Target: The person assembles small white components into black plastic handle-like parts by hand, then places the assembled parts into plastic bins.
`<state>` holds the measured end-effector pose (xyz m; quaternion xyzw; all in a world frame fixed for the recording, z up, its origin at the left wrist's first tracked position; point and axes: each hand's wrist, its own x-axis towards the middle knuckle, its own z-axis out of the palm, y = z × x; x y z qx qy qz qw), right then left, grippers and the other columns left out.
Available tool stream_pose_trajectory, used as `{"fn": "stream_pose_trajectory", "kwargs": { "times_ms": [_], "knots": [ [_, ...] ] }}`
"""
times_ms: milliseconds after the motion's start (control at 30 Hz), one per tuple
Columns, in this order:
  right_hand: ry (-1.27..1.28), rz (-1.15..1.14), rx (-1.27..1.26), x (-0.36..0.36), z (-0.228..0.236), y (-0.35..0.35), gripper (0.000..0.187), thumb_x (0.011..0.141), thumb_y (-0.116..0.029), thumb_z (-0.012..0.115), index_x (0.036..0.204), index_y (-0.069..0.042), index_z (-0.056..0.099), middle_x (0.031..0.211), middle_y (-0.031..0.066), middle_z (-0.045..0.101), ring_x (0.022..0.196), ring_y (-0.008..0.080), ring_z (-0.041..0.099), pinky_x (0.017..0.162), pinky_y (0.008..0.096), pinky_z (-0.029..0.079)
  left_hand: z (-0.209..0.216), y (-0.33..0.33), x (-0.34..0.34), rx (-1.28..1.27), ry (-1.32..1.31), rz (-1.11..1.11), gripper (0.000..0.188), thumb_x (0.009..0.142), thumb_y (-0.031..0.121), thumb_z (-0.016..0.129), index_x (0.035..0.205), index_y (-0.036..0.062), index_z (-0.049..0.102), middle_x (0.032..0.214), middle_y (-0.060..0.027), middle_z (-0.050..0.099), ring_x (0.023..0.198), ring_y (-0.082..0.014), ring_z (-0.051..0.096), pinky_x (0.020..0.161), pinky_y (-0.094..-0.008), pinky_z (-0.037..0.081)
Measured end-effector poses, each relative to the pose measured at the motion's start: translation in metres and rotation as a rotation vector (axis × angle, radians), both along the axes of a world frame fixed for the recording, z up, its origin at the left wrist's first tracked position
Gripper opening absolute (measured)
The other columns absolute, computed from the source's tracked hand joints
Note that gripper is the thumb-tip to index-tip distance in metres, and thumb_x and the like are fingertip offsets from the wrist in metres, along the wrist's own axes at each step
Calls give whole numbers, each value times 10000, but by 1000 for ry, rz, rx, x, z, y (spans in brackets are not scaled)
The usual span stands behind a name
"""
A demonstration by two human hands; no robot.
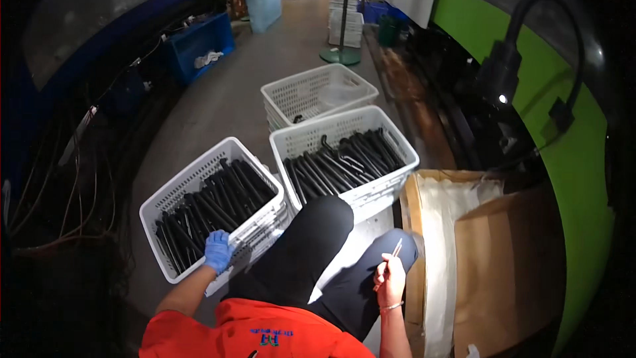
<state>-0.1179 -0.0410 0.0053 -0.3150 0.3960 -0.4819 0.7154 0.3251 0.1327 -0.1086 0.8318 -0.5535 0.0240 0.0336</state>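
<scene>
My left hand (pixel 218 250), in a blue glove, reaches over the near rim of the left white basket (pixel 159 242). Its fingers are closed at the near end of a black tube among the many black tubes (pixel 218 199) lying side by side there. My bare right hand (pixel 391 278) is above my right thigh, closed around a thin, pen-like tool (pixel 397 248) that points upward. A second white basket (pixel 391 176), ahead and to the right, holds more black tubes (pixel 344 162), some with bent ends.
Behind these stands another white basket (pixel 278 93) with a little inside. A cardboard box (pixel 503 265) with a pale liner is at my right, below a black lamp (pixel 500 69). Farther off are a fan stand (pixel 341 55) and a blue bin (pixel 199 43). Machines flank the aisle.
</scene>
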Motion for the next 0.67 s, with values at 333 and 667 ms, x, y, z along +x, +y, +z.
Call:
{"fn": "stream_pose_trajectory", "kwargs": {
  "times_ms": [333,667],
  "knots": [
    [1138,175,-773,42,7,-91,208,937,-122,476,1037,-13,623,608,52,519,514,118,464,491,255,360,22,-31,37,142,227,-80,313,835,335,554,923,37,522,912,-170,526,871,-345,541,755,-428,461],
    [1571,602,-715,39,-4,-139,116,845,-138,554,842,-57,638,680,148,561,616,295,566,590,378,454,12,-36,53,243,281,-80,334,764,307,661,901,41,510,876,-162,505,834,-336,521,739,-415,457]
  ]
}}
